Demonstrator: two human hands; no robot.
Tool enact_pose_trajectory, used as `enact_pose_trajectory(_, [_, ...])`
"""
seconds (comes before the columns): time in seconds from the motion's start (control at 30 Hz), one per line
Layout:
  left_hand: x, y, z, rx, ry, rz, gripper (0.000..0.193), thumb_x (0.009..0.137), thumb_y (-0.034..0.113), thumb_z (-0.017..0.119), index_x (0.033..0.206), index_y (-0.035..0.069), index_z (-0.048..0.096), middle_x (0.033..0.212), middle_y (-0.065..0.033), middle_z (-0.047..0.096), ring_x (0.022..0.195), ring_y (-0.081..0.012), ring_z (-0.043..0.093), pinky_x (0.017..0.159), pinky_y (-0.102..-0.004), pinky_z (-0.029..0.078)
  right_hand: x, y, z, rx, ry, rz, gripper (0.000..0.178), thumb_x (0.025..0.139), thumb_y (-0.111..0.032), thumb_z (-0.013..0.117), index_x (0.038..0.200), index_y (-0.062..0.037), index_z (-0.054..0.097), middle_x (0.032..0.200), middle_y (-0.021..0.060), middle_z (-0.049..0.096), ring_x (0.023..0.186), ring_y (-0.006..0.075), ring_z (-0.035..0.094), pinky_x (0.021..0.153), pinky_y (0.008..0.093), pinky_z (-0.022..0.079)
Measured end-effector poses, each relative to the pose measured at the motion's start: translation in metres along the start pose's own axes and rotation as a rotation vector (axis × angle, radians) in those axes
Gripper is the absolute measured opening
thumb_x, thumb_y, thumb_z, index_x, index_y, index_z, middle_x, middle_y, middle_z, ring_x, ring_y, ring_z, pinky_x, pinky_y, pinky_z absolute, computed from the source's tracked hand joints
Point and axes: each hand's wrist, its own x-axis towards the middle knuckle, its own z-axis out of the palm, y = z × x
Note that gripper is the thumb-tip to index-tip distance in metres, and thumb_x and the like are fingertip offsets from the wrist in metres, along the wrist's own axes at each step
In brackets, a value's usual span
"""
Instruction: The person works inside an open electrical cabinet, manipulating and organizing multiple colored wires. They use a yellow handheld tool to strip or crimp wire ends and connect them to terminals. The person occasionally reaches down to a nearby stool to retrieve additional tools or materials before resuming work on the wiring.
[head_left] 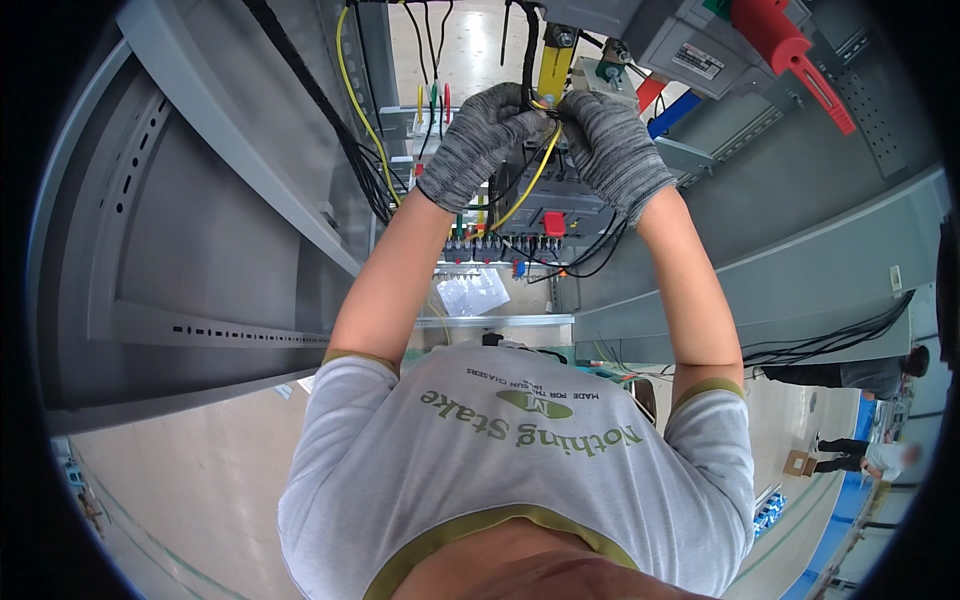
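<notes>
- The left hand (477, 147) at 12 o'clock and the right hand (613, 152) between 1 and 2 are gloved; their fingers are bent closely on the wire bundle (529, 68) between them, some fingertips being hidden.
- This bundle points up to 12 o'clock with its long axis; under the hands, a yellow wire (536, 178) slants toward 7.
- Grey panels make the side edges: left panel (235, 150) at 10 o'clock, right panel (800, 225) between 2 and 3, with more open room beside the right forearm.
- Farther, the floor (473, 45) shows at 12.
</notes>
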Motion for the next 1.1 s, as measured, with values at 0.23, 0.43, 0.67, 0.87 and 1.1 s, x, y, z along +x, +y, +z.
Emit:
enact_pose_trajectory(0.23, [0.002, -0.006, -0.002, -0.254, -0.053, 0.059, 0.025, 0.088, 0.018, 0.068, 0.107, 0.004, 0.060, 0.081, -0.0013, 0.062, 0.066, -0.0063, 0.052, 0.058, -0.0195, 0.042, -0.001, -0.005, -0.014, -0.159, 0.021, -0.071, 0.022, 0.080, -0.007, 0.060, 0.103, -0.0065, 0.061, 0.093, 0.0148, 0.063, 0.085, 0.0341, 0.063, 0.071, 0.0416, 0.051])
enact_pose_trajectory(0.43, [0.003, -0.004, 0.010, -0.207, 0.007, 0.080, 0.022, 0.089, 0.020, 0.067, 0.104, 0.006, 0.062, 0.086, -0.0004, 0.062, 0.076, -0.0067, 0.057, 0.067, -0.0199, 0.046, -0.005, -0.001, -0.018, -0.234, 0.069, -0.103, 0.024, 0.079, -0.013, 0.063, 0.102, -0.0085, 0.061, 0.093, 0.0119, 0.062, 0.081, 0.0317, 0.063, 0.069, 0.0410, 0.052])
enact_pose_trajectory(0.67, [0.001, -0.006, 0.019, -0.200, 0.028, 0.101, 0.018, 0.088, 0.016, 0.066, 0.102, 0.005, 0.063, 0.088, -0.0002, 0.062, 0.079, -0.0072, 0.058, 0.072, -0.0202, 0.048, -0.011, -0.007, -0.017, -0.241, 0.433, -0.224, 0.020, 0.079, -0.014, 0.065, 0.098, -0.0073, 0.063, 0.091, 0.0133, 0.061, 0.082, 0.0321, 0.062, 0.070, 0.0399, 0.051])
enact_pose_trajectory(0.87, [0.004, -0.014, 0.025, -0.189, 0.098, 0.101, 0.018, 0.089, 0.014, 0.065, 0.103, 0.004, 0.061, 0.086, -0.0015, 0.063, 0.075, -0.0082, 0.059, 0.067, -0.0210, 0.049, -0.045, -0.047, 0.005, 0.670, 0.260, 0.485, 0.023, 0.093, -0.021, 0.056, 0.107, -0.0036, 0.062, 0.087, 0.0168, 0.065, 0.080, 0.0270, 0.062, 0.074, 0.0359, 0.050])
enact_pose_trajectory(1.1, [-0.008, 0.007, 0.020, 0.859, 0.399, 0.596, 0.028, 0.084, 0.014, 0.067, 0.109, 0.004, 0.060, 0.095, -0.0103, 0.063, 0.083, -0.0196, 0.061, 0.075, -0.0314, 0.050, -0.023, -0.039, 0.037, 1.459, 0.420, 0.716, 0.019, 0.091, -0.015, 0.059, 0.101, 0.0000, 0.065, 0.079, 0.0051, 0.064, 0.065, 0.0106, 0.057, 0.057, 0.0233, 0.046])
